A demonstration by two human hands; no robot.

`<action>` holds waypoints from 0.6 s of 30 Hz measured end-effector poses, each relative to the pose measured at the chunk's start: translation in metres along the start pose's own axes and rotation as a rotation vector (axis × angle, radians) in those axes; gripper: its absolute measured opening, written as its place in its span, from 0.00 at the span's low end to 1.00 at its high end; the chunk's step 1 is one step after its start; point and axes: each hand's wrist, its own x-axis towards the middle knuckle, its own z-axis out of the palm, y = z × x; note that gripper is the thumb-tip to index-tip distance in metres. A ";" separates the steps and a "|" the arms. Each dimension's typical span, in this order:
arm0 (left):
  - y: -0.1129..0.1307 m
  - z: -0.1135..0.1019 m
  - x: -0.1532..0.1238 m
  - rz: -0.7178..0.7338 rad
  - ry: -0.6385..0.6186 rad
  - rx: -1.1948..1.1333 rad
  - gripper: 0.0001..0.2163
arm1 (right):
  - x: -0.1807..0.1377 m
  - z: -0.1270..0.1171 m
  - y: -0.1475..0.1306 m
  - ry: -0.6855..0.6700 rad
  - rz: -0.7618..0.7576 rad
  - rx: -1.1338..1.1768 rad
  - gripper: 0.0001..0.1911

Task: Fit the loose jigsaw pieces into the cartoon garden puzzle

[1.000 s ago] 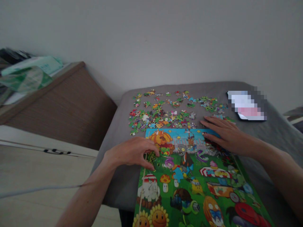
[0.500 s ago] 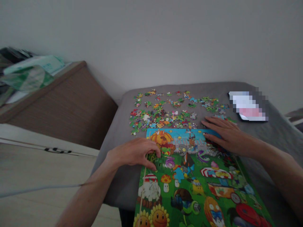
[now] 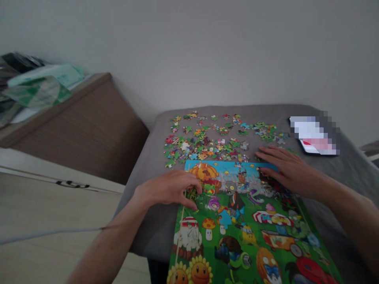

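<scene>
A colourful jigsaw puzzle board (image 3: 213,244), printed with cartoon plants and zombies, lies in front of me and runs out of view at the bottom. My left hand (image 3: 173,189) rests at its upper left edge, thumb and fingers curved apart with nothing visible between them. Over the board's upper right corner my right hand (image 3: 286,167) lies flat, fingers stretched out to the left and partly covering the picture. Many loose jigsaw pieces (image 3: 204,144) are spread on the grey cloth just beyond the top edge. A blue piece-shaped patch (image 3: 225,217) shows in the middle of the board.
The grey cloth-covered table (image 3: 148,165) backs onto a pale wall. A phone (image 3: 315,136) with a blurred screen lies at the far right. To the left stands a brown cabinet (image 3: 89,114) with plastic packs (image 3: 44,90) on top. A white cable (image 3: 50,233) crosses the lower left.
The view has shifted slightly, so things appear a little further right. My left thumb has moved up slightly towards the fingers. The right hand stays flat on the board's corner.
</scene>
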 end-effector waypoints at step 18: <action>0.001 0.003 0.002 0.008 0.089 0.085 0.14 | -0.005 -0.012 -0.138 -0.296 -0.514 0.228 0.20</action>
